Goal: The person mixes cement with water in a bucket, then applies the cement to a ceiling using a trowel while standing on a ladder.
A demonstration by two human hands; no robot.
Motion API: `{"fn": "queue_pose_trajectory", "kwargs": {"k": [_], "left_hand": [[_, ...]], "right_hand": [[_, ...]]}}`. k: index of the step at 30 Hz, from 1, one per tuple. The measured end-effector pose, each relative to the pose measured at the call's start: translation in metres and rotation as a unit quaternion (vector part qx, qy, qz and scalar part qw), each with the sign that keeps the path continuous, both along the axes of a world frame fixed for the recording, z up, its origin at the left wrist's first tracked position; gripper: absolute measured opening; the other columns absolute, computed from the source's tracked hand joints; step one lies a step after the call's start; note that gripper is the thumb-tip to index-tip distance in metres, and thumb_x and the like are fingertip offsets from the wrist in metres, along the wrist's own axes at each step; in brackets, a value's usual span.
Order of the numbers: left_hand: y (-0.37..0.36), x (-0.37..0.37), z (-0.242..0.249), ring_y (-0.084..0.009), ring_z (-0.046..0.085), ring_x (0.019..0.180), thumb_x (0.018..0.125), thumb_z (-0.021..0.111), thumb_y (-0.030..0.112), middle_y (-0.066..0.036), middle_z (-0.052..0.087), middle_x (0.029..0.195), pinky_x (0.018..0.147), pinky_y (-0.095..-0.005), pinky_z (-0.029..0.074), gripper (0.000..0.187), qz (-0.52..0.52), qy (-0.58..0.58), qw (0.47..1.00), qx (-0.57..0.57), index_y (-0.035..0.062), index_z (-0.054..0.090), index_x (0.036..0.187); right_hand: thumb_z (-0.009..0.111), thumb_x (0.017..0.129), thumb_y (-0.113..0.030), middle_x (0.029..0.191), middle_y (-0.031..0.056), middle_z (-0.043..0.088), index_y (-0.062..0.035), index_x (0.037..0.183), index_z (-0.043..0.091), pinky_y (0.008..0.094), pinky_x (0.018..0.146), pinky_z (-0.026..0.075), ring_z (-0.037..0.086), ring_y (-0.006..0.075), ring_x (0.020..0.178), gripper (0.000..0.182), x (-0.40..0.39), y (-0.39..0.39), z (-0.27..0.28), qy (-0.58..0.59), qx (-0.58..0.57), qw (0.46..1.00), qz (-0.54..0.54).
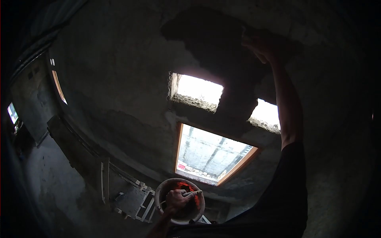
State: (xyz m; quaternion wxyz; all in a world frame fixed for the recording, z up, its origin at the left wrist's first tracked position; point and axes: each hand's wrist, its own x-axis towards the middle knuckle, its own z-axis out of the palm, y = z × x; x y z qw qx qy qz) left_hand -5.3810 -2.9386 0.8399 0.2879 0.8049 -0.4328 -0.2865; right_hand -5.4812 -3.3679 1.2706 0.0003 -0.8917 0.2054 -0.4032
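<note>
My left hand [177,199] is closed over the mouth of a round bucket [160,190], low in the view. A short, pale, stick-like handle [192,193] pokes out from its fingers toward the bucket's right rim. Bright orange-red shows on the bucket's inside. High up, my right hand [258,47] reaches with a long stretched arm to a dark, damp-looking patch [210,35] on the rough grey wall. Its fingers look curled against the wall, and whatever they grip is lost in the shadow.
Two bright rough-edged openings [197,92] pierce the wall below the patch. Under them is a wood-framed window [216,154]. A wooden rack or scaffold piece [145,204] lies left of the bucket, with a long board [73,142] farther left. Another window [12,113] shows at far left.
</note>
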Motion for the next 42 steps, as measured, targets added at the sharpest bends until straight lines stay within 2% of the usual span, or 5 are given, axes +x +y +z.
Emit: {"fn": "queue_pose_trajectory", "kwargs": {"k": [10,12,24,27,42], "left_hand": [[-0.013,0.009,-0.019,-0.0316,0.065,0.065,0.073,0.062,0.064,-0.014,0.064,0.065,0.061,-0.0413,0.051,0.053,0.013,-0.012,1.000,0.014,0.0114,0.069,0.073],[-0.016,0.009,-0.020,-0.0318,0.065,0.064,0.073,0.062,0.064,-0.014,0.064,0.066,0.061,-0.0416,0.051,0.053,0.014,-0.017,1.000,0.019,0.0115,0.069,0.073],[-0.031,0.005,-0.036,-0.0314,0.065,0.062,0.074,0.061,0.064,-0.013,0.064,0.063,0.058,-0.0413,0.050,0.056,0.018,0.036,0.999,-0.008,0.0088,0.067,0.066],[-0.031,0.002,-0.041,-0.0311,0.065,0.062,0.074,0.061,0.064,-0.013,0.063,0.062,0.058,-0.0407,0.049,0.056,0.015,0.060,0.998,0.004,0.0083,0.066,0.066],[-0.022,-0.009,-0.016,-0.0310,0.065,0.065,0.073,0.059,0.066,-0.014,0.064,0.065,0.061,-0.0413,0.050,0.058,-0.003,0.033,0.998,0.046,0.0094,0.069,0.074]], "right_hand": [[0.067,0.082,-0.035,0.073,0.0071,0.065,-0.0061,0.097,0.065,0.0292,0.046,0.049,0.059,0.0153,0.053,0.033,0.010,-0.033,0.000,-0.125,0.287,0.937,0.156],[0.065,0.084,-0.031,0.074,0.0077,0.065,-0.0064,0.097,0.063,0.0287,0.044,0.049,0.061,0.0176,0.055,0.028,0.012,-0.064,-0.005,-0.156,0.449,0.841,0.259],[0.049,0.091,-0.044,0.057,0.0071,0.059,-0.0070,0.079,0.059,0.0290,0.040,0.045,0.057,0.0146,0.045,0.040,0.026,0.043,0.000,0.009,-0.086,0.987,-0.135],[0.045,0.093,-0.045,0.052,0.0046,0.054,-0.0074,0.073,0.057,0.0302,0.039,0.043,0.051,0.0148,0.039,0.045,0.039,-0.012,-0.015,-0.110,0.198,0.974,0.002],[0.037,0.092,-0.057,0.047,0.0026,0.046,-0.0071,0.066,0.049,0.0328,0.035,0.041,0.050,0.0163,0.037,0.057,0.064,-0.007,-0.042,-0.203,0.169,0.964,-0.025]]}}
